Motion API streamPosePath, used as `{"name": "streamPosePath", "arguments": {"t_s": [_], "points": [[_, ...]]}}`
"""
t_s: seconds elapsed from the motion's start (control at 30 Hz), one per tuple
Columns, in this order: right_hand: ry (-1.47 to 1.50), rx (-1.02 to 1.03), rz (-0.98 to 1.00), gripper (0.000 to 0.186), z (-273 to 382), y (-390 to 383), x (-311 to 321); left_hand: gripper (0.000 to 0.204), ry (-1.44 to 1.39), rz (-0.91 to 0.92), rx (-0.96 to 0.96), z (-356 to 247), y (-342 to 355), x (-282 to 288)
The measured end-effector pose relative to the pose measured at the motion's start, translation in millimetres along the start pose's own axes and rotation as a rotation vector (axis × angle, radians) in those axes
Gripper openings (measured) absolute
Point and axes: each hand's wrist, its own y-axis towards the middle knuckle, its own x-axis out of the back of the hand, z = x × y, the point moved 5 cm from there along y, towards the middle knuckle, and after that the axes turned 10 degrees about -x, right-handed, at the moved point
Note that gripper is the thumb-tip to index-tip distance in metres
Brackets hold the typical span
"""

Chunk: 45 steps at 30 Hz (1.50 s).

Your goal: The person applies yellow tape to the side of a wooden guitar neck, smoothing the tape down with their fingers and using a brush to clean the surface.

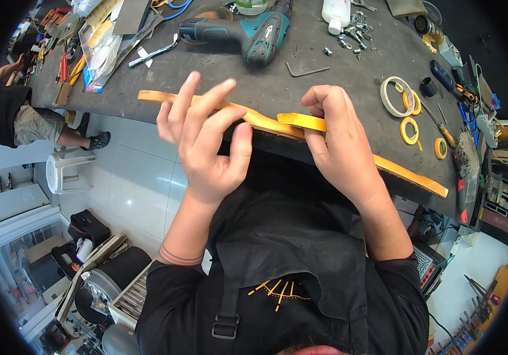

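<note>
A long, narrow tan-orange strip (411, 173) with a wavy edge lies along the near edge of the dark workbench; I cannot tell its material. My left hand (206, 139) is over its left part, palm partly turned up, fingers spread and apart. Behind those fingers, part of the strip is hidden. My right hand (343, 133) is closed, thumb and fingers pinching what looks like a yellow tape roll (301, 122), seen edge-on. This roll sits against the strip's middle, and the right hand and wrist cover the strip beyond it.
On the workbench (206, 74) lie a teal-and-black cordless drill (263, 38), a hex key (306, 71), loose bolts (357, 35) and a white bottle (335, 16). Several tape rolls (409, 130) are at the right. A person (14, 115) and a white stool (68, 170) are at the left.
</note>
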Motion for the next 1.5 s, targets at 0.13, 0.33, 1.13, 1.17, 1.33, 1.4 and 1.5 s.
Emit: {"name": "streamPosePath", "arguments": {"t_s": [0.13,0.33,1.13,1.17,1.33,1.4,1.5], "points": [[0.043,-0.002,0.000,0.049,3,1,-5,0.036,-0.128,0.206,0.113,-6,18,-17],[0.073,0.074,-0.011,0.047,4,6,-10,0.032,-0.115,0.321,0.158,-11,25,-24],[0.127,-0.005,-0.048,0.034,-11,6,19,0.023,-0.221,0.293,0.190,-3,24,-25],[0.272,-0.097,-0.192,0.031,-12,7,16,0.023,-0.226,0.267,0.199,-3,24,-26],[0.507,-0.224,-0.315,0.028,-10,11,3,0.022,-0.254,0.157,0.218,-3,23,-27],[0.455,-0.164,-0.281,0.028,-10,12,0,0.023,-0.271,0.067,0.248,-4,23,-27],[0.430,-0.081,-0.278,0.026,-9,16,-6,0.020,-0.329,0.017,0.297,-1,23,-30]]}}
